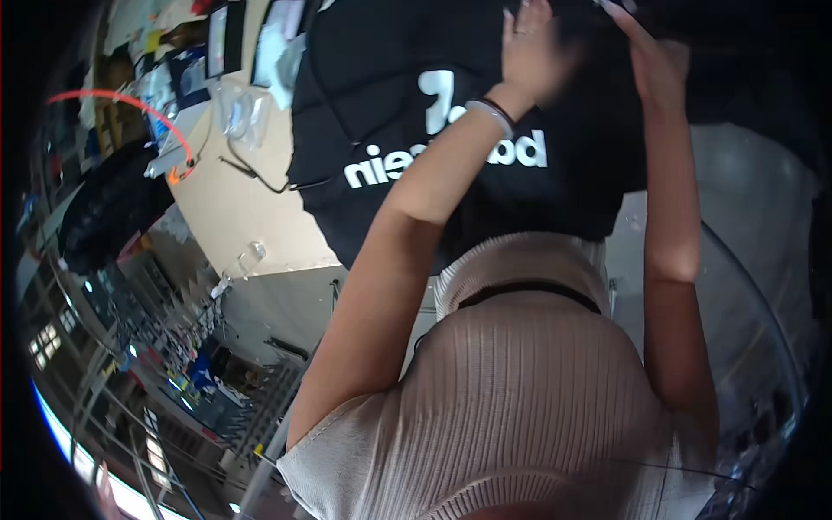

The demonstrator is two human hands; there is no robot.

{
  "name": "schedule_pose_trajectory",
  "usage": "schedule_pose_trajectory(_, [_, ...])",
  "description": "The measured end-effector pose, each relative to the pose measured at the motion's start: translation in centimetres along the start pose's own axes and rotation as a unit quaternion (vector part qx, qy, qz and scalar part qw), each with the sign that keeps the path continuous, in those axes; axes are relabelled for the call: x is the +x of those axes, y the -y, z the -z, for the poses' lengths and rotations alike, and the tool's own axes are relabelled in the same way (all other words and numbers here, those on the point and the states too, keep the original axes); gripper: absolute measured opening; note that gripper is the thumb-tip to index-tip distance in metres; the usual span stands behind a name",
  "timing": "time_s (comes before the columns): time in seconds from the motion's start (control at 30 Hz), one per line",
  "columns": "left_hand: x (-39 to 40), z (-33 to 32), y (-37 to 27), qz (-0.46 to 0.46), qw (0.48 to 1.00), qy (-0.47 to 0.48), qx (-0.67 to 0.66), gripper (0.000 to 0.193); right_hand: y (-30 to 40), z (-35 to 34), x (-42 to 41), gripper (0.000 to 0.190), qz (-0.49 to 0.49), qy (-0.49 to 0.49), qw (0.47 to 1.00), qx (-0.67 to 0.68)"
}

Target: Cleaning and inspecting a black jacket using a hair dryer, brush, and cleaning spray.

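Observation:
Black cloth (585,175) with white printed lettering (370,168) lies spread in front of me. Thin black cords (328,104) lie across its left part, and one tipped cord (250,170) runs off onto the pale table top. My left hand (536,55) is over the cloth above the lettering, palm down, thumb spread and blurred by motion. Its fingertips reach the top edge of the view. To its right, my right hand (660,68) is at the cloth's dark upper right part, partly in shadow. Whether its fingers grip the cloth is not clear.
Clear plastic bags (240,117) and papers lie at the table's upper left. A red-orange tube (123,96) arcs over the left side. A small clear plastic piece (250,257) lies near the table's front edge (299,268). A dark bulky item (117,201) stands further left.

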State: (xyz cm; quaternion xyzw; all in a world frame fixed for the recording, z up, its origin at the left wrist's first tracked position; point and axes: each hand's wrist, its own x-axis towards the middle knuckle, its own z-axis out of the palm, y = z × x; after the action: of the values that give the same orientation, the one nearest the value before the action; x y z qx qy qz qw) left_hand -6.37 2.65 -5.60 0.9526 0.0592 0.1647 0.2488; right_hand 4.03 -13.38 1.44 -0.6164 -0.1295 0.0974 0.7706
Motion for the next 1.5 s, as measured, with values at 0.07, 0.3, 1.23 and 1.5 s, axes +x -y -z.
schedule_pose_trajectory(0.07, [-1.8, 3.9, -2.5, -0.006, 0.999, 0.043, 0.023, 0.076, 7.1, -9.1, -2.2, 0.015, 0.036, -0.037, 0.994, 0.092])
schedule_pose_trajectory(0.3, [-3.7, 3.2, -7.1, -0.026, 0.995, 0.09, -0.019, 0.075, 9.5, -1.1, -5.7, 0.012, -0.171, -0.022, 0.979, 0.112])
schedule_pose_trajectory(1.23, [-17.0, 3.4, -7.7, -0.172, 0.962, 0.153, 0.149, 0.093, 9.7, 2.8, -16.3, 0.03, -0.111, 0.023, 0.993, 0.04])
schedule_pose_trajectory(1.5, [-18.5, 4.6, -6.8, -0.122, 0.976, 0.131, 0.124, 0.094, 5.6, 0.6, -16.6, 0.058, -0.067, -0.001, 0.998, -0.015])
